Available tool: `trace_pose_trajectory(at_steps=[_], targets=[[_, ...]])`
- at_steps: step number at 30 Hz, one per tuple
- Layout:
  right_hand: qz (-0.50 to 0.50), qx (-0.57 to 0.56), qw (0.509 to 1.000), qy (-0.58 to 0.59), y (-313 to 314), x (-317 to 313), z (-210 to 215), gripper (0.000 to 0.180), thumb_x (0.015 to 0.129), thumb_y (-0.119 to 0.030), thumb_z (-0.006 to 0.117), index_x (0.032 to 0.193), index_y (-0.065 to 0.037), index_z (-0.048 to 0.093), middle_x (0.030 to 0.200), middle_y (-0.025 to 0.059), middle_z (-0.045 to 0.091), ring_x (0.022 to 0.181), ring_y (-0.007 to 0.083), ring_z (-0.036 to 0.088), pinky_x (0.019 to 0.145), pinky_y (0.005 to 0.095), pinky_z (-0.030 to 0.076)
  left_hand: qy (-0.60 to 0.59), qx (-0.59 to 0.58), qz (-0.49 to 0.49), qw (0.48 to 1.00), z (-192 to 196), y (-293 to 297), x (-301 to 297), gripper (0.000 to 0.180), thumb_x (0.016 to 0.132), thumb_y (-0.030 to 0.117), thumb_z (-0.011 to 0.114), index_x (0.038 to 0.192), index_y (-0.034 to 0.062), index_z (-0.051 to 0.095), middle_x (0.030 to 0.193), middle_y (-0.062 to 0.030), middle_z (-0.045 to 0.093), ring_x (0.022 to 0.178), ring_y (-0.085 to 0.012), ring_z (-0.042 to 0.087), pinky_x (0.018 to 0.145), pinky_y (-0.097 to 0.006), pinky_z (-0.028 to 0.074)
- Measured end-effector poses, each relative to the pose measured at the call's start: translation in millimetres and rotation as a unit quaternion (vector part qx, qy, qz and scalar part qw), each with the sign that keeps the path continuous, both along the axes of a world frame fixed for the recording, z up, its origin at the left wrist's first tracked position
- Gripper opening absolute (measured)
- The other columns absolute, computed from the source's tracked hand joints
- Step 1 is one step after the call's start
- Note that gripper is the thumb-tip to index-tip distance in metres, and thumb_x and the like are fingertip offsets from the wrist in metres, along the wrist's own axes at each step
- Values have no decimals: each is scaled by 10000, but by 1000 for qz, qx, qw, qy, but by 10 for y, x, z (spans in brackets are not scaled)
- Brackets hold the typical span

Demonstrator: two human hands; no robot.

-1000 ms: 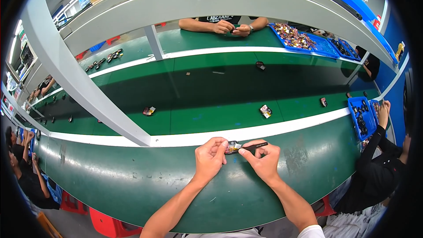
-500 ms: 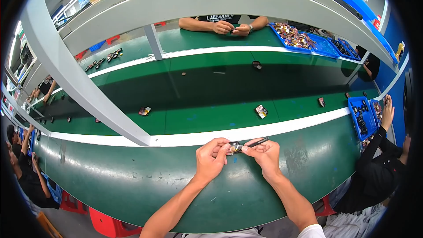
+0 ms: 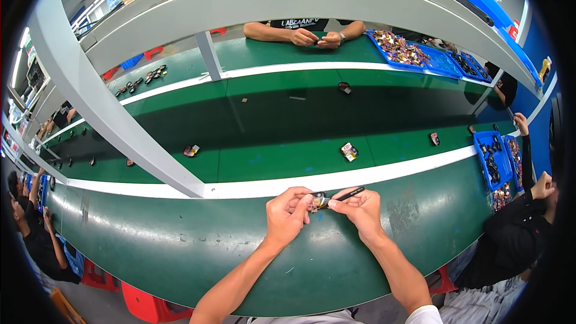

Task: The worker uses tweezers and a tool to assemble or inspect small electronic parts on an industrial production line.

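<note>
Over the near green worktop (image 3: 240, 252), my left hand (image 3: 284, 215) pinches a small black part (image 3: 318, 200) with a pale, coppery patch on it. Its fingers wrap round the part's left side and hide some of it. My right hand (image 3: 362, 211) is closed on a slim black stick-like tool (image 3: 353, 193), held like a pen and slanting up to the right. The tool's lower end meets the part, or lies right beside it, between my two thumbs. Whether it is tweezers or a pen-shaped tool I cannot tell.
A green conveyor belt (image 3: 270, 165) beyond a white rail carries spaced small black parts, such as one (image 3: 349, 152) with a pale label. A grey post (image 3: 138, 126) rises at left. Blue trays (image 3: 493, 159) of parts stand at right. Co-workers sit at both sides and opposite.
Parts on the belt have shifted slightly left. The co-worker at right has moved their hands, one now lower and nearer. My own hands keep almost the same pose.
</note>
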State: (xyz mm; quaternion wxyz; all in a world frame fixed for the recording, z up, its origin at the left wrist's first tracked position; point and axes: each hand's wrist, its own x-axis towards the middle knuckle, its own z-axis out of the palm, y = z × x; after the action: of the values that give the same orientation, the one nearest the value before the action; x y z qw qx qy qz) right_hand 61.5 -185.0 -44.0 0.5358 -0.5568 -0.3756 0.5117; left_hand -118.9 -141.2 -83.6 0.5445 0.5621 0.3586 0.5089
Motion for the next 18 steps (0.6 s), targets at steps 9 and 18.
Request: trace_pose_trajectory(at_steps=[9, 18], targets=[[-14, 132, 990, -50, -49, -28, -115, 111, 815, 69, 781, 908, 40, 727, 823, 36, 724, 568, -14, 453, 499, 165, 356, -93, -98, -84, 987, -13, 119, -97, 195, 998, 86, 615, 1085, -88, 639, 829, -122, 675, 524, -145, 636, 414, -226, 474], [-47, 212, 966, -142, -66, -87, -133, 127, 774, 31, 830, 875, -1, 760, 836, 30, 754, 509, -17, 371, 452, 181, 267, -96, -117, -107, 983, -21, 123, -100, 228, 1011, 103, 603, 1109, -98, 644, 848, -149, 689, 557, -185, 677, 427, -243, 507]])
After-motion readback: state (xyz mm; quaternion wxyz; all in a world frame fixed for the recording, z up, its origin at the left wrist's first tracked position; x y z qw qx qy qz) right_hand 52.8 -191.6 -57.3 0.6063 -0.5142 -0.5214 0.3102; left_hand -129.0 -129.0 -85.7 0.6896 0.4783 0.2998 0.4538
